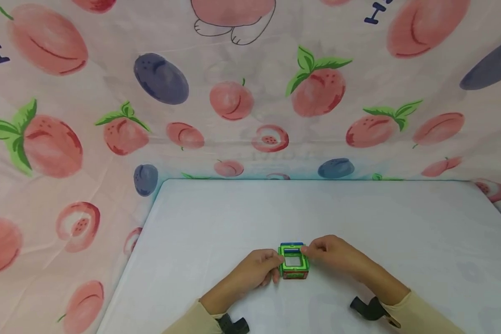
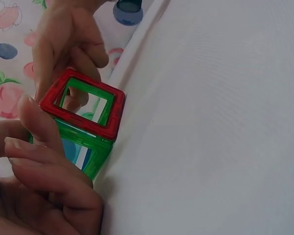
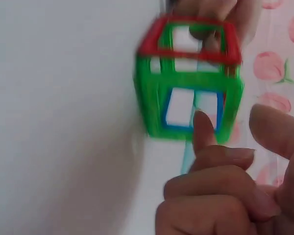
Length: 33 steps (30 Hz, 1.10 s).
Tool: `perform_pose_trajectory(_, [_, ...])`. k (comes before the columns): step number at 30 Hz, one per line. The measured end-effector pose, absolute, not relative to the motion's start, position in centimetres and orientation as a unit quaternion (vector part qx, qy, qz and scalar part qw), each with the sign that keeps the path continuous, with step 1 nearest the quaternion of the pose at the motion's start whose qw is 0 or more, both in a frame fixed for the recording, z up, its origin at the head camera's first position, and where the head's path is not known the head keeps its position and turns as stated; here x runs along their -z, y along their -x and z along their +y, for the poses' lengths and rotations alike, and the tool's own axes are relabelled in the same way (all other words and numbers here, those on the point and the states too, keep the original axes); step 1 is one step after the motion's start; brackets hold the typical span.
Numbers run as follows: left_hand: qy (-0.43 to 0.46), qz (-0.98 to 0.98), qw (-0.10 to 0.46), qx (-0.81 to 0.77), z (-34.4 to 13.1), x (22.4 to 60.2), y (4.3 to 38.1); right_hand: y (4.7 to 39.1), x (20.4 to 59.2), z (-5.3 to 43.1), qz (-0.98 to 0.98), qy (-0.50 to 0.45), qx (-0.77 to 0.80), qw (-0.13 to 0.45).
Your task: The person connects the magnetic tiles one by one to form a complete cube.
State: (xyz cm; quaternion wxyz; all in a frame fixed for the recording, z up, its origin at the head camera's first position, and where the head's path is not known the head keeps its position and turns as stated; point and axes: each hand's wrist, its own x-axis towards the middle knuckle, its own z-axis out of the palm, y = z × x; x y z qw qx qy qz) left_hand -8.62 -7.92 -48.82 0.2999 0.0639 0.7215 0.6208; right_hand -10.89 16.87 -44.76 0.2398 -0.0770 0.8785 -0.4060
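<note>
A small hollow cube of magnetic tiles [image 1: 295, 268] sits between the two hands on the white table. Its frames are green, with a red square tile [image 2: 81, 122] on one side and a blue edge [image 1: 292, 244] at the back. My left hand [image 1: 259, 269] holds the cube's left side, thumb at the upper edge and fingers lower down. On the other side, my right hand [image 1: 334, 253] touches the upper right corner. The right wrist view has the right index finger [image 3: 204, 129] extended against the green face, thumb apart, other fingers bent. Blur softens the cube there.
The white tabletop [image 1: 217, 213] stretches around the hands to its far edge. A fruit-patterned cloth [image 1: 267, 55] hangs behind it and down the left side. Black wrist straps [image 1: 367, 308] sit by the beige sleeves [image 1: 421, 315].
</note>
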Motion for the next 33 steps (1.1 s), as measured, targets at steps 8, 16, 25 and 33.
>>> perform_pose_trajectory(8, [-0.076,0.718,0.297,-0.626,-7.85,49.06,8.77,10.17,45.7,17.17,0.847,0.093,0.458,0.252])
perform_pose_trajectory(16, [-0.083,0.712,0.29,-0.635,-7.49,48.88,9.08,10.53,45.5,17.26,0.84,0.108,0.466,0.258])
perform_pose_trajectory(25, [-0.072,0.719,0.291,-0.627,-7.91,48.86,8.9,10.37,45.39,16.77,0.828,0.106,0.478,0.272])
perform_pose_trajectory(33, [-0.077,0.715,0.3,-0.627,-7.6,48.92,8.78,10.29,44.96,17.21,0.843,0.098,0.452,0.276])
